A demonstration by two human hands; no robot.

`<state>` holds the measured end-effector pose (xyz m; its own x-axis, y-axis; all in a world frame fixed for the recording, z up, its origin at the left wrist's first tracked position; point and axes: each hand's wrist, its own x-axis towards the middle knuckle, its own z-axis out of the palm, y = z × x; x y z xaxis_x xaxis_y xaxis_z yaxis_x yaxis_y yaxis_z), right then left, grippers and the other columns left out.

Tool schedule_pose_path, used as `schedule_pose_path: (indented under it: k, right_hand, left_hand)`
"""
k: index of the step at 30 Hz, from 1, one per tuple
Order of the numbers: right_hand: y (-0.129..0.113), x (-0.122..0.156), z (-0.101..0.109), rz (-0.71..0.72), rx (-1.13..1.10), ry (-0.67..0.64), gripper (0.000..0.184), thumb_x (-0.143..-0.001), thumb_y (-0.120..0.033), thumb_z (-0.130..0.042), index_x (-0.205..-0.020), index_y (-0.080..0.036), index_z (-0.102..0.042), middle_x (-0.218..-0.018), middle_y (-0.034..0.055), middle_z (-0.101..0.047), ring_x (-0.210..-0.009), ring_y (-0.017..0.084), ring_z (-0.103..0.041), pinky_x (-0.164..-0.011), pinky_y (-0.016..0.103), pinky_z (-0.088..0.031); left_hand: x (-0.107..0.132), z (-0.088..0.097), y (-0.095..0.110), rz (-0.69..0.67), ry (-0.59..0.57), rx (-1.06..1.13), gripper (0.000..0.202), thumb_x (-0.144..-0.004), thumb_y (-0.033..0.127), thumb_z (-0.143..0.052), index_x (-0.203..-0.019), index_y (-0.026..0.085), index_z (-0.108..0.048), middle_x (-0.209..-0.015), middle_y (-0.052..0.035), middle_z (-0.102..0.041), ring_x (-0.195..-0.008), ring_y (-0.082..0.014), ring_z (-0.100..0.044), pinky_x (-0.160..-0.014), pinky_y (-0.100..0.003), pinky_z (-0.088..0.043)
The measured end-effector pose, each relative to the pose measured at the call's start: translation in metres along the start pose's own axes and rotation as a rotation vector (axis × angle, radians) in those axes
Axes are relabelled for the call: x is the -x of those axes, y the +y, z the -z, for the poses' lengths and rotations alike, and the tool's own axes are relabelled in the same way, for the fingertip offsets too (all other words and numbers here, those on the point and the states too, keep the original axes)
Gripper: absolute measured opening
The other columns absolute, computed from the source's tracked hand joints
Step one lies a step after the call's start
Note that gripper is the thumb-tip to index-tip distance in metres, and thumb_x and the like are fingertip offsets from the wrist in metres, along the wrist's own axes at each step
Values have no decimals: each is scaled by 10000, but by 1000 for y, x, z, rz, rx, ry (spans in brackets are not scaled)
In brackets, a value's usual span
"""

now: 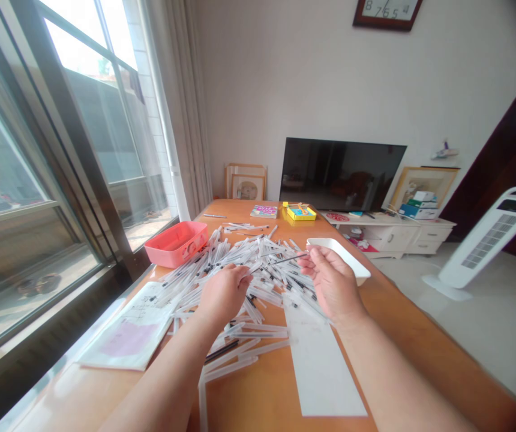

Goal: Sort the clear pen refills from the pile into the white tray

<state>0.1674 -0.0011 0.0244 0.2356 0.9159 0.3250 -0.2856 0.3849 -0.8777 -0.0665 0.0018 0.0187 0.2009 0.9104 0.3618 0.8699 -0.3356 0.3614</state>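
Note:
My left hand (225,293) is closed in a pinch on a translucent pen barrel (255,267), most of which my fingers hide. Opposite it, my right hand (332,282) pinches one end of a thin dark pen refill (290,259). The refill points left toward the barrel, and its far end seems to lie in or against the barrel's mouth. Beneath both hands spreads a big loose pile of translucent pen barrels (264,330), with black parts mixed in.
A red plastic basket (163,251) stands left of the pile, a white tray (362,273) behind my right hand. On the wooden table (249,402) also lie a booklet (127,336), a white paper strip (325,378), a pink book (264,212) and a yellow box (302,214).

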Motion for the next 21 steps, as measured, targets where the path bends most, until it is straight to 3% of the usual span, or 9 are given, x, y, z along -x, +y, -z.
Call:
schedule_pose_path:
  k: [11, 16, 21]
  right_hand:
    - [4, 4, -6, 54, 102, 8, 315, -894, -473, -653, -1046, -198, -679, -1048, 78, -720, -868, 174, -689, -773, 325, -565]
    - [7, 7, -7, 29, 142, -33, 338, -902, -486, -633, -1071, -196, -665, -1017, 72, -726, -872, 181, -689, -794, 342, -566]
    - [8, 6, -7, 58, 133, 11, 343, -883, -459, -665, -1119, -224, -580, -956, 50, -732, -836, 182, -698, -768, 341, -567]
  left_hand:
    - [0, 3, 5, -13, -62, -118, 285, -962, 401, -442, -894, 293, -696, -931, -52, -664, -769, -212, -635, -602, -295, -304]
    - [0, 4, 6, -37, -81, -154, 282, -959, 393, -449, -910, 303, -711, -932, -55, -675, -779, -222, -643, -606, -293, -323]
    - [1, 2, 7, -86, -104, -135, 263, -944, 379, -482, -859, 296, -717, -894, -62, -671, -764, -230, -638, -602, -302, -316]
